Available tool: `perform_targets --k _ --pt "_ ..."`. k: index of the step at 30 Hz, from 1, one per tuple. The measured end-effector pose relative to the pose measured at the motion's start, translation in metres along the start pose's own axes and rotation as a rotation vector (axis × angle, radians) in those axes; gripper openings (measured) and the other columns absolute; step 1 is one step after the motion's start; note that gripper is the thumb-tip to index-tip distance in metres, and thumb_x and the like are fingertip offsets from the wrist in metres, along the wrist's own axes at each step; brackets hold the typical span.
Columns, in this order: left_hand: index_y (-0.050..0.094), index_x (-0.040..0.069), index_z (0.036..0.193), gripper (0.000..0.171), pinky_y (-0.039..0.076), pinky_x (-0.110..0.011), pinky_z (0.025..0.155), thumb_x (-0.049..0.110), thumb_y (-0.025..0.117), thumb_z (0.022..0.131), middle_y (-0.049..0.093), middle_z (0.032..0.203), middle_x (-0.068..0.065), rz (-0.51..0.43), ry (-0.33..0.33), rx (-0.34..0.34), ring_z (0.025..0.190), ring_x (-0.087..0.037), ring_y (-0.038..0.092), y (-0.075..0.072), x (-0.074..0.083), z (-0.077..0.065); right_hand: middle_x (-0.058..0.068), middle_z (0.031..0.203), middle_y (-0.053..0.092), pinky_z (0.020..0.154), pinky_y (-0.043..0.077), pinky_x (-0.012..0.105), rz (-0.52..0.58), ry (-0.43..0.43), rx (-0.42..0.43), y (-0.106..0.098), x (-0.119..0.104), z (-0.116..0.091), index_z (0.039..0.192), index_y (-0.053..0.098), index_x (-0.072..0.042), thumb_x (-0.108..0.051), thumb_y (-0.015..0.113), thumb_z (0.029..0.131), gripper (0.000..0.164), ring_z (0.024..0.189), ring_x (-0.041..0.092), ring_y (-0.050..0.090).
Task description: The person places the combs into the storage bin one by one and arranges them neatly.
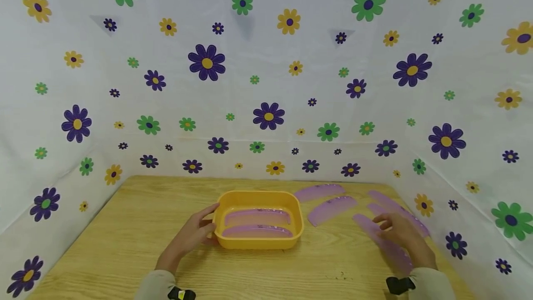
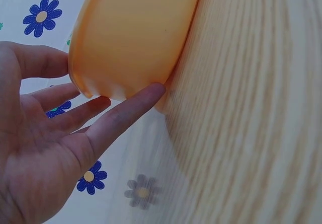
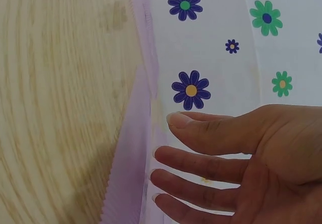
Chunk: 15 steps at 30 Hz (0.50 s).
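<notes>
A yellow plastic tub holds two translucent purple combs, one behind the other, the nearer comb toward the front wall. At the tub's left end is my left hand; its extended fingers touch the tub wall in the left wrist view. Over on the right, my right hand hovers above a purple comb, its fingers loosely extended with nothing held. In the right wrist view the fingertips are close to a comb; whether they touch it I cannot tell.
Two more combs lie right of the tub, one comb in front of another comb. Farther right, other combs lie near the table edge. A flowered white sheet encloses the wooden table at the back and sides.
</notes>
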<state>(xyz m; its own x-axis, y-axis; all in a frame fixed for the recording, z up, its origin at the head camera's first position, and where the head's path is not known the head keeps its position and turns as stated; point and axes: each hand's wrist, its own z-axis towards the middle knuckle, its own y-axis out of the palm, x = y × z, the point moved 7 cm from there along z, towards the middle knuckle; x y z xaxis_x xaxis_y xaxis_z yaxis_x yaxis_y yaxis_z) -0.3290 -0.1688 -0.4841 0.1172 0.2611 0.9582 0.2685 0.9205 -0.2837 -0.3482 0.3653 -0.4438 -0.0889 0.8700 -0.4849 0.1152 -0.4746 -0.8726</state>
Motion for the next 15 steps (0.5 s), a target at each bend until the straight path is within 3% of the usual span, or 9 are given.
perform_targets --k 9,15 --pt "0.026 0.002 0.163 0.065 0.065 -0.047 0.084 0.004 0.050 0.102 0.022 0.166 -0.030 -0.005 -0.006 -0.006 0.140 -0.055 0.047 0.000 0.002 -0.002 0.029 0.105 0.071 0.080 0.060 0.051 -0.008 0.068 0.007 -0.001 0.006 -0.002 0.118 0.067 0.008 -0.004 0.074 0.087 0.034 0.095 0.039 0.069" --pt "0.026 0.002 0.162 0.065 0.065 -0.047 0.084 0.004 0.050 0.102 0.024 0.166 -0.030 -0.002 -0.005 -0.003 0.140 -0.055 0.047 0.000 0.004 -0.002 0.028 0.100 0.072 0.078 0.061 0.050 -0.012 0.067 0.011 0.002 0.011 -0.001 0.114 0.068 0.011 0.002 0.071 0.084 0.032 0.091 0.037 0.070"
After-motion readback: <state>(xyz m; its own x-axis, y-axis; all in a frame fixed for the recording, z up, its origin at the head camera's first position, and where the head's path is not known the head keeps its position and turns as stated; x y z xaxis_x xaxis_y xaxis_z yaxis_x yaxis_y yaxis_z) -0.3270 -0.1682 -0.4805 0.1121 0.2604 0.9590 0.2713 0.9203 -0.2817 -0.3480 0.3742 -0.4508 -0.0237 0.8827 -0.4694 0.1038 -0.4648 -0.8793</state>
